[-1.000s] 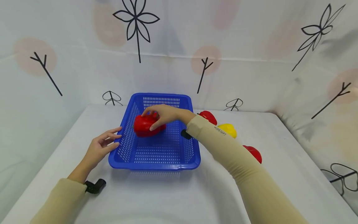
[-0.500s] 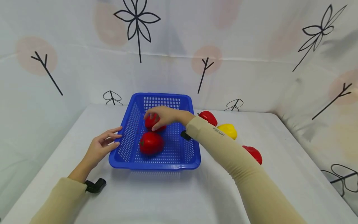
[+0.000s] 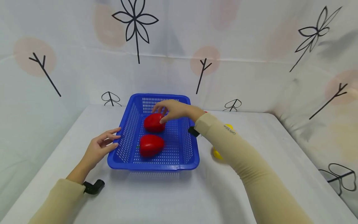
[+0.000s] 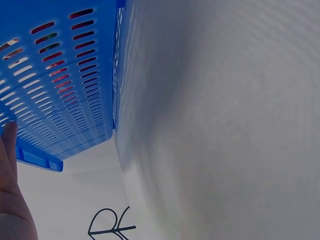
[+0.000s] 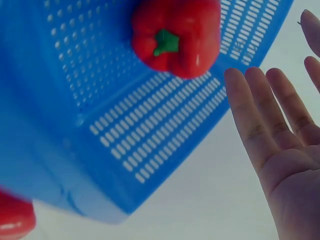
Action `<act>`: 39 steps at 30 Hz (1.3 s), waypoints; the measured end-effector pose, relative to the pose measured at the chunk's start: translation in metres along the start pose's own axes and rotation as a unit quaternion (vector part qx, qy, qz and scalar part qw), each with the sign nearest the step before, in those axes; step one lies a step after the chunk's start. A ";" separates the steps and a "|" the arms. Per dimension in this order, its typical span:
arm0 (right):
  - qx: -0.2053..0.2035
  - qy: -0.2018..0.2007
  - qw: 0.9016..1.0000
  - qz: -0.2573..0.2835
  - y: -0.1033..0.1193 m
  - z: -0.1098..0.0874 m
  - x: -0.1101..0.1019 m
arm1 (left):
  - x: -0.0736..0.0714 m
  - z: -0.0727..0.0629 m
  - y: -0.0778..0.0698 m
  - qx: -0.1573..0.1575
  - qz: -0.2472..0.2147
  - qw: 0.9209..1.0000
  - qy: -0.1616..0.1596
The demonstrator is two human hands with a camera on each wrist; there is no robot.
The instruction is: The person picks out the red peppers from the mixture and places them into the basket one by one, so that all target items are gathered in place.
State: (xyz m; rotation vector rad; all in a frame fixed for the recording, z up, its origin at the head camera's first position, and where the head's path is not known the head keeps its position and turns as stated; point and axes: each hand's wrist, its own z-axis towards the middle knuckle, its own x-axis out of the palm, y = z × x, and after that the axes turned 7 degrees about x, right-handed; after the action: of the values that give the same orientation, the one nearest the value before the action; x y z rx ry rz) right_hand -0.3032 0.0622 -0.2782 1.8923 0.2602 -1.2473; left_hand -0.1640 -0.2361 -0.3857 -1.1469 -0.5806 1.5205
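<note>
A blue perforated plastic basket (image 3: 153, 166) stands on the white table. Inside lie two red bell peppers, one toward the back (image 3: 153, 123) and one nearer the front (image 3: 151, 145). Above the back pepper hovers my right hand (image 3: 174, 109), its fingers loosely bent and holding nothing. In the right wrist view its fingers (image 5: 252, 107) extend apart from a red pepper with a green stem (image 5: 176, 37). My left hand (image 3: 98, 148) touches the basket's left rim with its fingertips; in the left wrist view, part of that hand (image 4: 11, 185) lies against the basket's side.
Right of the basket, yellow peppers show past the right sleeve (image 3: 240, 155), one at the back (image 3: 229, 126) and one nearer (image 3: 217, 154). A sliver of red shows behind the sleeve. Patterned white cloth (image 3: 167, 71) hangs behind the table.
My right hand has let go of a red pepper, which has come to lie at the front of the basket. The hand has then risen and moved right. My left hand stays at the rim.
</note>
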 end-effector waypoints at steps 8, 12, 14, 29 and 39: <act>0.018 -0.013 1.000 0.003 -0.006 -0.015 -0.010 | 0.000 -0.002 0.000 0.004 0.013 1.000 -0.001; 0.019 -0.022 1.000 -0.002 -0.009 -0.021 -0.014 | 0.000 -0.003 0.000 0.006 0.008 1.000 -0.002; 0.019 -0.026 0.999 0.001 -0.012 -0.023 -0.015 | 0.000 -0.003 0.001 0.008 0.006 1.000 -0.003; 0.046 -0.058 0.997 0.012 -0.051 -0.060 -0.028 | 0.002 -0.003 0.000 0.013 0.011 1.000 -0.003; 0.082 -0.075 0.994 0.022 -0.080 -0.083 -0.029 | 0.002 -0.002 0.000 0.016 0.005 1.000 -0.003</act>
State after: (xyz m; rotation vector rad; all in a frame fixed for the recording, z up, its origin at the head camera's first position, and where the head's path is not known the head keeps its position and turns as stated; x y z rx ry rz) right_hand -0.3074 0.1811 -0.2827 1.9185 0.0369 -1.4098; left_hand -0.1621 -0.2344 -0.3870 -1.1223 -0.5551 1.5366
